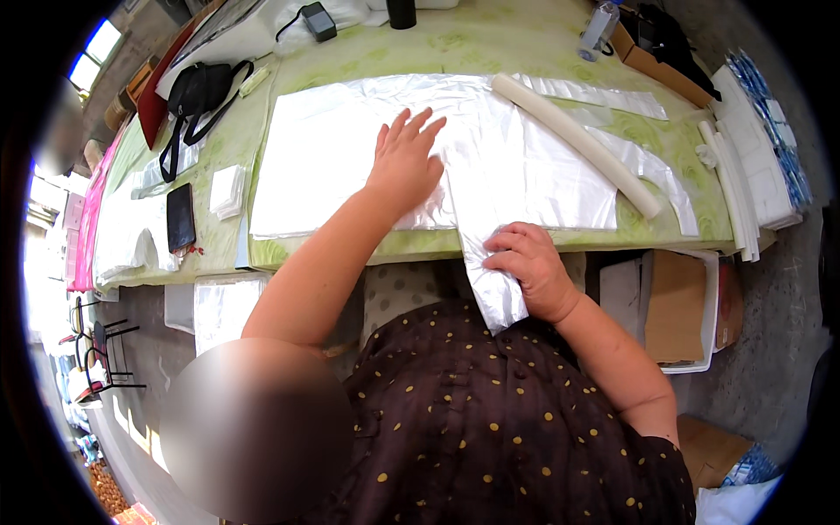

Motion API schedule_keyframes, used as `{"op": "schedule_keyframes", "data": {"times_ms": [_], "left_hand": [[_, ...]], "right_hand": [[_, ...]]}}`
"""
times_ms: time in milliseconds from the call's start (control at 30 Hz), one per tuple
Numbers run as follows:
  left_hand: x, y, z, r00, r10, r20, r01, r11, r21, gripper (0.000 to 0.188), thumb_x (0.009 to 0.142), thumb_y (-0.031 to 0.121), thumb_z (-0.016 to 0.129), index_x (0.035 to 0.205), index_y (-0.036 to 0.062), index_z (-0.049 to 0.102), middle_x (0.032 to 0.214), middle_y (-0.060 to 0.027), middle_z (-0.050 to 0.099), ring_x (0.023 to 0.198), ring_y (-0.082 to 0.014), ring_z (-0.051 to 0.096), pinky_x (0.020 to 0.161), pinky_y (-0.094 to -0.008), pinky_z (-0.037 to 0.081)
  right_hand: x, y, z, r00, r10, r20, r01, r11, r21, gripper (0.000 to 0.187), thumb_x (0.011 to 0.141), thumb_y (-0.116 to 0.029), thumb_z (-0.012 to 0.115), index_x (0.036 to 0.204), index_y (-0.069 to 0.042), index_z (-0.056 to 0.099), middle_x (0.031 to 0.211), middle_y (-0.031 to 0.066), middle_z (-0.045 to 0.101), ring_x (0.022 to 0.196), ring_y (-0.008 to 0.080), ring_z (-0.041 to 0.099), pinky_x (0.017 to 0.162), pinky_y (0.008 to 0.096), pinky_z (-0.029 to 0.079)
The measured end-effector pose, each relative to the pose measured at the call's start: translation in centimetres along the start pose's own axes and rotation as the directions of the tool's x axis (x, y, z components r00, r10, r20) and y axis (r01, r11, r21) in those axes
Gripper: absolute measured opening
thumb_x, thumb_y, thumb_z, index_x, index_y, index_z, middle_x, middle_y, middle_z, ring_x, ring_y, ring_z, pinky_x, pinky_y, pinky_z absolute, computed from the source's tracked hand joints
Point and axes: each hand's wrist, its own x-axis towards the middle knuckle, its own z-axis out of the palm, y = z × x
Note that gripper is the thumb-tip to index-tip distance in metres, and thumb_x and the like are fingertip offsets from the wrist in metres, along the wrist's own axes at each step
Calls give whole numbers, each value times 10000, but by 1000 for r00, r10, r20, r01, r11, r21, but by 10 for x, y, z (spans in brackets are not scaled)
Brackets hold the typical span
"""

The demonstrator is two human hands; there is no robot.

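A stack of white plastic sheeting (324, 131) lies flat on the table in front of me. My left hand (407, 166) rests on it with fingers stretched and spread. A long folded strip of shiny white plastic film (490, 276) runs down from the sheeting and hangs over the table's near edge toward my lap. My right hand (534, 271) is closed around that strip, its thumb hidden from view. Across the right part of the sheeting lies a long cream-coloured tube (577, 144), slanting from far left to near right.
Loose plastic strips (652, 171) lie right of the tube. Left on the green table cover (367, 52) are a dark phone (180, 217), a small white stack (227, 191) and a black bag (197, 92). A bottle (598, 33) and cardboard box (669, 70) stand far right.
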Motion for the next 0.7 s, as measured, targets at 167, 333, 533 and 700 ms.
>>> {"op": "schedule_keyframes", "data": {"times_ms": [167,333,533,700], "left_hand": [[-64,28,-35,917,373,143,-326,906,-270,650,723,32,599,1368,117,604,1443,-111,549,1369,-328,479,1197,-569,290],[-74,36,-28,939,248,239,-160,928,-336,418,865,136,678,1282,112,658,1305,-81,641,1267,-271,566,1175,-545,320],[-73,40,-14,980,-53,191,168,734,-658,666,905,143,703,1507,61,430,996,-70,735,1118,-269,643,1093,-449,413],[-75,33,-7,989,-41,143,118,798,-590,784,906,85,708,1578,26,307,1004,-79,706,1045,-225,657,978,-366,486]], "right_hand": [[14,-4,-6,999,-14,-39,16,999,50,200,772,-94,708,970,-115,684,1088,54,683,1071,310,616,958,418,454],[35,8,-6,987,159,-4,-155,969,190,189,794,-112,708,980,-102,680,983,93,703,962,308,643,901,396,482],[79,24,4,707,675,209,-703,640,311,321,888,-219,702,1109,14,687,979,165,724,875,290,698,790,376,533],[100,29,4,619,746,246,-782,615,106,429,854,-270,731,1170,10,658,999,173,721,920,306,703,825,392,541]]}}
